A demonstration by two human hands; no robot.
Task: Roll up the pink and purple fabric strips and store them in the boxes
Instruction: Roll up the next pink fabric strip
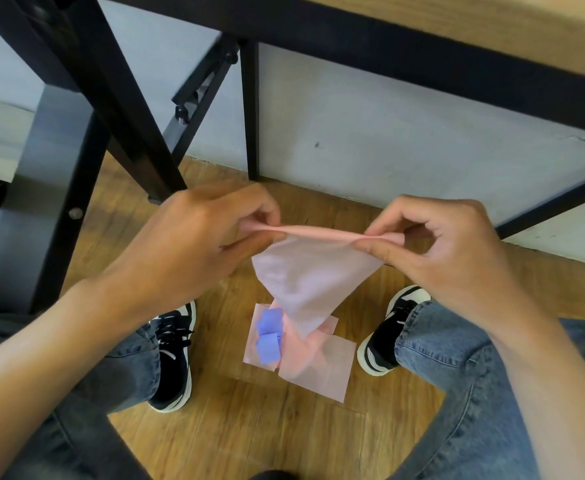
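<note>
Head view: I see 2 hands rolling the top edge of a pink fabric strip point(310, 271) in the air above the floor.

Head view, detail: my left hand point(194, 251) pinches the left end of the rolled edge between thumb and curled fingers, and my right hand point(436, 251) pinches the right end the same way. The strip's rolled edge runs straight across from one hand to the other, equally near both, and its loose tail hangs down from between them toward me. Directly below the hands lie more pink pieces point(318, 362) on the wooden floor point(235, 441), with 2 purple rolls point(269, 336) resting on them. I judge the next roll must turn about that hand-to-hand axis. I can see no boxes.
</note>
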